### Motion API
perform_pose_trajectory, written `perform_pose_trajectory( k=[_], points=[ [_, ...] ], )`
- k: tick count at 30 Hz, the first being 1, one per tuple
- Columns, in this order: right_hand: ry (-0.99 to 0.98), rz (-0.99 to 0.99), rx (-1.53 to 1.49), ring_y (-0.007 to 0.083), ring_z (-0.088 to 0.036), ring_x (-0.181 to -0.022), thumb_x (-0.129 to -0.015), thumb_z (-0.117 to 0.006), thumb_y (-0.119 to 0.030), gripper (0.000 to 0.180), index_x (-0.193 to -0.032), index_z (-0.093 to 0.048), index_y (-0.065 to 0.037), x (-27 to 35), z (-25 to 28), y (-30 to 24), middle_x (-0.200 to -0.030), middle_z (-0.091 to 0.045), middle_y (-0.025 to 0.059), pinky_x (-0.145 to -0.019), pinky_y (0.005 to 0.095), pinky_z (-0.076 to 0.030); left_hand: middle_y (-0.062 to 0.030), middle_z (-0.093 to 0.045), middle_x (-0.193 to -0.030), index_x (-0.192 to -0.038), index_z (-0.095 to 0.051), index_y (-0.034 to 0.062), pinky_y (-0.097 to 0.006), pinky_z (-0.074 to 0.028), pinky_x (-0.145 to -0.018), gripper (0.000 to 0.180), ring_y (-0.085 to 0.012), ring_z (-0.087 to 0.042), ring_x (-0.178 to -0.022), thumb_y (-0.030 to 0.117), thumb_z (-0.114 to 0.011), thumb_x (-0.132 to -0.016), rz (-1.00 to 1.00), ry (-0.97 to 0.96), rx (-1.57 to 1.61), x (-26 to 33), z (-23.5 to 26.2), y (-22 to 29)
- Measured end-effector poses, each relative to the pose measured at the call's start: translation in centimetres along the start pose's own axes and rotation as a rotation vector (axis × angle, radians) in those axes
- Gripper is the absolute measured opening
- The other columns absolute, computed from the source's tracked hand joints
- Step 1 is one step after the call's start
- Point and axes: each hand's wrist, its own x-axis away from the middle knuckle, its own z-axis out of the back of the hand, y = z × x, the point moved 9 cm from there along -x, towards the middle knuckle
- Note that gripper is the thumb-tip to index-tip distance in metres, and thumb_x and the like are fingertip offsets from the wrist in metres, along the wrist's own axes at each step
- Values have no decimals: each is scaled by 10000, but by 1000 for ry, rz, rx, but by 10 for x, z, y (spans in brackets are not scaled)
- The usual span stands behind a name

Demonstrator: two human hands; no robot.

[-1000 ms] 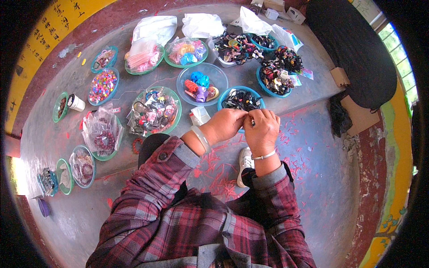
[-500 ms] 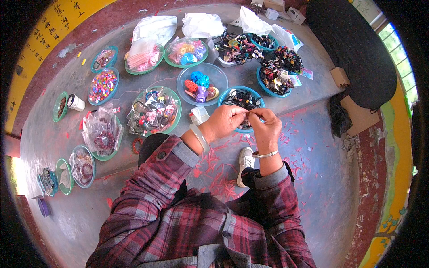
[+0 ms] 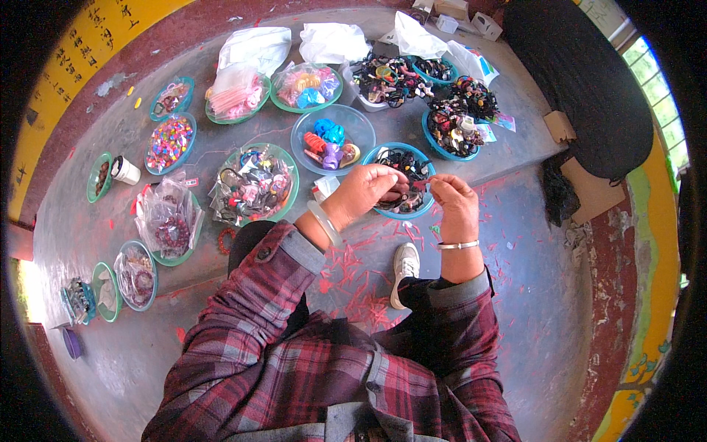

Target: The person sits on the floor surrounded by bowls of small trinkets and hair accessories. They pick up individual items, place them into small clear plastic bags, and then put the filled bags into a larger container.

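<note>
Both my hands are raised over the near side of a blue bowl filled with dark hair ties. My left hand is closed in a pinch, with thumb and forefinger pressed together. A little to its right, my right hand is pinched too, its fingertips pointing toward the left ones. Something thin and reddish seems to stretch between the two sets of fingertips, too fine to name. A pale bangle circles my left wrist, and a silver bracelet my right.
Beyond my hands stands a clear bowl with bright bundles. A green bowl of packaged hair ties is at left, and a bowl of colourful beads farther left. Red scraps litter the floor around my shoe.
My hands, close together before, have drawn apart. The right one moved to the right, the left one slightly to the left.
</note>
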Motion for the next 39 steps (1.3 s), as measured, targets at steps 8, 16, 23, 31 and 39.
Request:
perform_pose_trajectory(
  k=[8,16,23,31,39],
  points=[
    [10,23,270,91,-507,-649,-752,-614,-72,117,-824,-628,18,-22,57,-19,-713,-577,9,-617,211,-402,-123,-604,-918,-955,-563,-50,-289,-500,-787,248,-193,-603,-870,155,-432,-906,59,122,189,-3,19,-6],
    [133,64,747,111,-536,-668,-723,-629,-80,125,-805,-651,11,-54,162,8,-729,-605,17,-605,241,-429,-120,-596,-931,-969,-549,-45,-293,-504,-779,223,-194,-601,-874,137,-445,-896,53,149,194,-1,19,-1],
    [100,-47,1260,261,-611,-747,-678,-606,-219,174,-759,-685,-87,-58,210,43,-776,-630,145,-672,331,-472,-127,-596,-930,-953,-558,-50,-286,-508,-770,215,-198,-604,-872,122,-442,-894,65,143,157,-1,15,0],
    [110,-155,1348,270,-613,-838,-608,-679,-260,224,-786,-685,-124,-66,245,63,-874,-640,114,-729,346,-484,-133,-596,-930,-949,-557,-57,-277,-511,-764,223,-206,-609,-867,131,-448,-897,72,97,160,-4,9,-6],
    [157,-183,1236,240,-600,-902,-554,-741,-105,372,-915,-658,-148,-65,256,70,-950,-637,87,-773,328,-471,-124,-597,-927,-950,-559,-52,-264,-506,-761,236,-195,-609,-867,147,-441,-903,75,84,139,-4,9,-9]
  ],
)
